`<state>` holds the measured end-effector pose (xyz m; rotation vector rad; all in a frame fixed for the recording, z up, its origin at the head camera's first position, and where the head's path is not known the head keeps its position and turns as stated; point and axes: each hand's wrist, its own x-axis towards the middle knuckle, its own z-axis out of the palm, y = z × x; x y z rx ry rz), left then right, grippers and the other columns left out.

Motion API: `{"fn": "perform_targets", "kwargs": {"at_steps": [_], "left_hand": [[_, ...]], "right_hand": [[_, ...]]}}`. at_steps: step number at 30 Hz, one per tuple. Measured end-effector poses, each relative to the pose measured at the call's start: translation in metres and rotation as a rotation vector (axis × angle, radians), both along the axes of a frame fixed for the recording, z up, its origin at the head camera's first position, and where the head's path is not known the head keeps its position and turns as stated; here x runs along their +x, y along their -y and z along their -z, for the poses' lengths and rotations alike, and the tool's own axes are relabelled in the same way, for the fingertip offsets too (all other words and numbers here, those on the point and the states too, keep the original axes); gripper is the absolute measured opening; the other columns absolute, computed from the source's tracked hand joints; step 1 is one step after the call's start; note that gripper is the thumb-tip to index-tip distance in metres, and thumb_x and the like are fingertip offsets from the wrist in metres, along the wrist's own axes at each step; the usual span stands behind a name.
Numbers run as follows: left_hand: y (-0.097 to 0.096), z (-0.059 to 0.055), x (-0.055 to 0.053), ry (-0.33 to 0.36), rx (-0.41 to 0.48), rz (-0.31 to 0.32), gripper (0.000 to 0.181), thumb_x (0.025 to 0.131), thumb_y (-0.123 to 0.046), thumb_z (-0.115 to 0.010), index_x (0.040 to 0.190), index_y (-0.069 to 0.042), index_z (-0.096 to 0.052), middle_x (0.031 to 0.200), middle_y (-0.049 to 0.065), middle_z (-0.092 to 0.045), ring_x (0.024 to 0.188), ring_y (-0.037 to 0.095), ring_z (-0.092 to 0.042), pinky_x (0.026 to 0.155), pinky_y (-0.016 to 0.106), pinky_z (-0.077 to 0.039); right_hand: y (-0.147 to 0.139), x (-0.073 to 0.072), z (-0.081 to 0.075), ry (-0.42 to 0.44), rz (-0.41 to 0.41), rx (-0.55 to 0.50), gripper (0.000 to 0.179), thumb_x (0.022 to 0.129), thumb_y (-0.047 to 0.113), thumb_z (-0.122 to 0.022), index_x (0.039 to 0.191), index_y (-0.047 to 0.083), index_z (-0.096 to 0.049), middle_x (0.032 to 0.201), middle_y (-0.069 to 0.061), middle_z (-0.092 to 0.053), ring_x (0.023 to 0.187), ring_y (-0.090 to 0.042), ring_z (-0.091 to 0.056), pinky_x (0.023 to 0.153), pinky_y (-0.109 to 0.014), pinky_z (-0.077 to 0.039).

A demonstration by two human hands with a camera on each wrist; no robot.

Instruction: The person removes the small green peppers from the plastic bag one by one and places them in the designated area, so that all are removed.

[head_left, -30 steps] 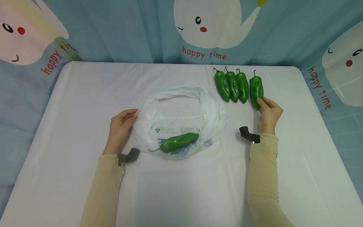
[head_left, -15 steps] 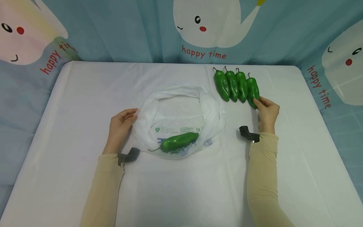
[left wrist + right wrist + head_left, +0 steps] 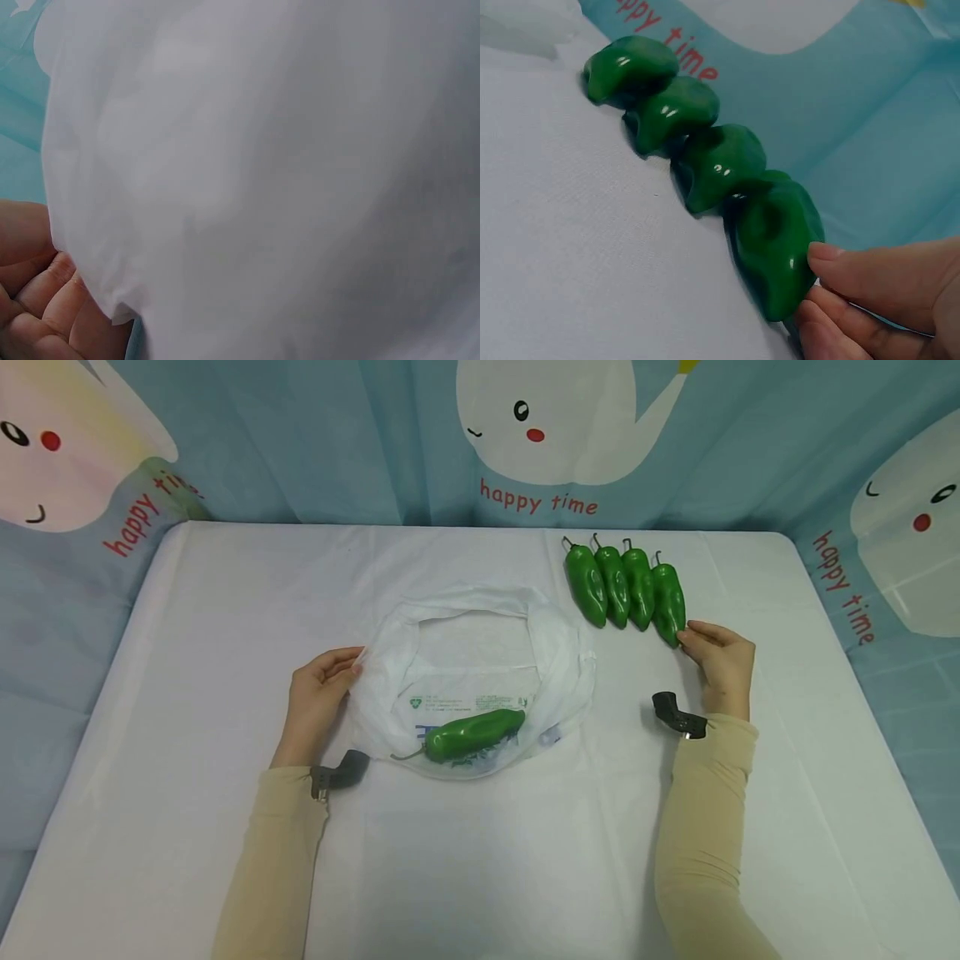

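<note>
A white plastic bag (image 3: 382,635) lies with its mouth spread wide, its rim folded back. My left hand (image 3: 318,697) pinches the bag's left edge between thumb and fingers; in the left wrist view, white film hides most of the scene. One green pepper (image 3: 472,737) rests inside the bag, stem toward the left. At the back right, several green peppers (image 3: 587,585) lie side by side in a row, stems pointing away. The thumb and fingertips of my right hand (image 3: 722,664) touch the lower right side of the rightmost pepper (image 3: 776,247), without curling round it.
A white cloth covers the table (image 3: 480,868). Behind it and along both sides hangs a blue curtain (image 3: 337,443) with whale prints. Each wrist carries a black camera mount (image 3: 678,718).
The rightmost pepper has shifted left against the row in my right hand. That hand has since loosened and drawn slightly right. My left hand keeps its place on the bag.
</note>
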<state>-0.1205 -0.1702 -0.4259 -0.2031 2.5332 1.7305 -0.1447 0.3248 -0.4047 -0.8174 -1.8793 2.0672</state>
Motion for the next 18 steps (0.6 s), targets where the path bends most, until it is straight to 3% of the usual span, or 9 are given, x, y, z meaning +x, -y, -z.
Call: {"fn": "perform_targets", "kwargs": {"at_steps": [4,12,18], "left_hand": [[0.0,-0.001,0.001,-0.002,0.0,0.002,0.034,0.095,-0.021,-0.058,0.125,-0.005,-0.06,0.118,0.015,-0.062,0.097,0.003,-0.058,0.076,0.012,-0.045],[0.0,0.001,0.0,0.003,0.004,-0.002,0.033,0.095,-0.02,-0.058,0.124,-0.005,-0.061,0.116,0.015,-0.063,0.095,0.003,-0.058,0.073,0.013,-0.045],[0.0,0.0,0.0,0.013,-0.013,-0.005,0.034,0.095,-0.021,-0.058,0.125,-0.005,-0.061,0.116,0.015,-0.063,0.093,0.003,-0.058,0.071,0.013,-0.045]], "right_hand": [[0.002,-0.003,0.002,-0.012,-0.016,0.015,0.019,0.075,-0.012,-0.072,0.084,0.004,-0.072,0.071,0.0,-0.067,0.068,-0.007,-0.063,0.063,-0.014,-0.051],[0.007,-0.016,0.009,0.003,-0.001,0.155,0.028,0.079,-0.006,-0.071,0.106,-0.005,-0.067,0.076,0.004,-0.066,0.077,-0.006,-0.062,0.067,-0.013,-0.05],[0.008,-0.022,0.012,0.009,0.0,0.195,0.032,0.08,-0.005,-0.071,0.11,-0.008,-0.064,0.076,0.005,-0.066,0.078,-0.005,-0.063,0.068,-0.013,-0.05]]}}
